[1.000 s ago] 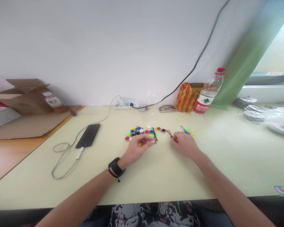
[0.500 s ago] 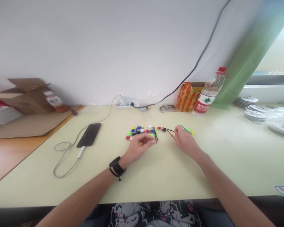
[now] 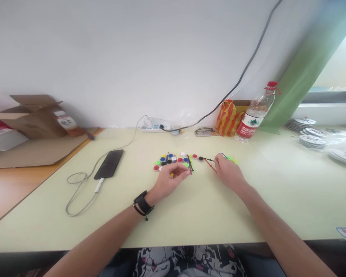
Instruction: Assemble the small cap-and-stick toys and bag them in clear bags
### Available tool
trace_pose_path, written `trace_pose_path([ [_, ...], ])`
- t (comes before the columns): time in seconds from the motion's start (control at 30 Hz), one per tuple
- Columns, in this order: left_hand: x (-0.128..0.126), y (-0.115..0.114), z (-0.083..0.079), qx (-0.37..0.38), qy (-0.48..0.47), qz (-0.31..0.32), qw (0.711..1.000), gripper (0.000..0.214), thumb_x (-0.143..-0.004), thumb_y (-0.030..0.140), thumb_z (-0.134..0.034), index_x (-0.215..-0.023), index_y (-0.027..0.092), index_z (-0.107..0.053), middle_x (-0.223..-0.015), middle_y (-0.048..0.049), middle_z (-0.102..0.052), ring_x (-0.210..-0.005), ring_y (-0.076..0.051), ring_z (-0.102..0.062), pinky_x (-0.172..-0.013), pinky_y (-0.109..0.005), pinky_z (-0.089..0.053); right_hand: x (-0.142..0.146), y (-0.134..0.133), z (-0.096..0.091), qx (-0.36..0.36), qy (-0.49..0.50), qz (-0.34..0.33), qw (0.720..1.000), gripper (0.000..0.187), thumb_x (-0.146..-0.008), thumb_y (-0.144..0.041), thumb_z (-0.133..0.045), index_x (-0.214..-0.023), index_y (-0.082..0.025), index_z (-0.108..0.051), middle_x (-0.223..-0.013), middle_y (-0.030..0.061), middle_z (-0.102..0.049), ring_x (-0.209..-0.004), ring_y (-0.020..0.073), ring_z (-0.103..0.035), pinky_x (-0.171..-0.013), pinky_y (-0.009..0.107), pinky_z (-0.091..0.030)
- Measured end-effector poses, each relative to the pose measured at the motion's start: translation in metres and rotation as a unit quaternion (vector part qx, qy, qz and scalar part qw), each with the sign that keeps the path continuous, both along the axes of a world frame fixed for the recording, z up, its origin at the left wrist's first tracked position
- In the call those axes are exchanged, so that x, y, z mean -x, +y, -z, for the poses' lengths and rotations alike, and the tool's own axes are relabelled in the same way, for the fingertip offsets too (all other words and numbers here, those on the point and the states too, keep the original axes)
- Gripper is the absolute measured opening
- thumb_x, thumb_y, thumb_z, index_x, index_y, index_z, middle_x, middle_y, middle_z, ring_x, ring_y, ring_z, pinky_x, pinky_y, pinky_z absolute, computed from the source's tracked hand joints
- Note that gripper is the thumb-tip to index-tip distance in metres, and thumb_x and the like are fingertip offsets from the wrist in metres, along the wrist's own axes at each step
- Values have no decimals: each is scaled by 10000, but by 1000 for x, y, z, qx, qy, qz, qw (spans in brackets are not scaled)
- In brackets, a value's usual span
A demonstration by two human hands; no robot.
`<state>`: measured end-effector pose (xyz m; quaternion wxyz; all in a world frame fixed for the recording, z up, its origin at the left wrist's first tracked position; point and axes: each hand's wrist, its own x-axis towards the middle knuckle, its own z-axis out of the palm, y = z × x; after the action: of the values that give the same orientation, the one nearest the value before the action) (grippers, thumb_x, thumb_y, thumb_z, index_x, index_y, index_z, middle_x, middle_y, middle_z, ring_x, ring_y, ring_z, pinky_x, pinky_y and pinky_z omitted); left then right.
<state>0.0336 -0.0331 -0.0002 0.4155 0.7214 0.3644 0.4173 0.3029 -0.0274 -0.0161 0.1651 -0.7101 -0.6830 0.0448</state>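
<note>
A cluster of small coloured round caps (image 3: 173,159) lies on the pale green table (image 3: 190,207) in front of me, with thin coloured sticks (image 3: 189,164) among them. My left hand (image 3: 169,180), watch on the wrist, rests by the caps with fingers curled over a small yellow piece. My right hand (image 3: 228,172) is closed in a pinch on thin red and black sticks (image 3: 210,163) that point left toward a black cap (image 3: 201,158). More blue, green and yellow sticks (image 3: 230,158) lie just behind that hand.
A black phone (image 3: 108,164) on a grey cable lies at left. By the wall stand a power strip (image 3: 155,127), glasses (image 3: 204,132), a striped bag (image 3: 228,117) and a water bottle (image 3: 255,113). Cardboard sits far left, stacked plates (image 3: 308,132) far right.
My right hand has moved up and slightly right, drawing the red and black sticks out so they lie visible between it and the black cap. My left hand has barely moved.
</note>
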Motion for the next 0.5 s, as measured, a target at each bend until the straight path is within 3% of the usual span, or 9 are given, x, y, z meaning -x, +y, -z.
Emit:
trace_pose_path([
  [0.33,-1,-9,-3,-164,118,26,979,112,-970,286,-643,-938,234,-736,-903,-44,-751,-829,-188,-630,-792,-331,-497,-7,-1,-2,-87,108,-5,990,141,-982,-227,-394,-849,-238,-438,-844,55,-634,-738,214,-564,-657,321,-357],
  [0.5,1,-8,-1,-171,125,24,977,149,-941,327,-691,-1055,239,-732,-922,-51,-727,-847,-199,-630,-790,-330,-503,-4,-3,-7,-48,157,-83,983,162,-992,-275,-413,-848,-234,-472,-835,35,-617,-725,196,-539,-662,318,-381],
])
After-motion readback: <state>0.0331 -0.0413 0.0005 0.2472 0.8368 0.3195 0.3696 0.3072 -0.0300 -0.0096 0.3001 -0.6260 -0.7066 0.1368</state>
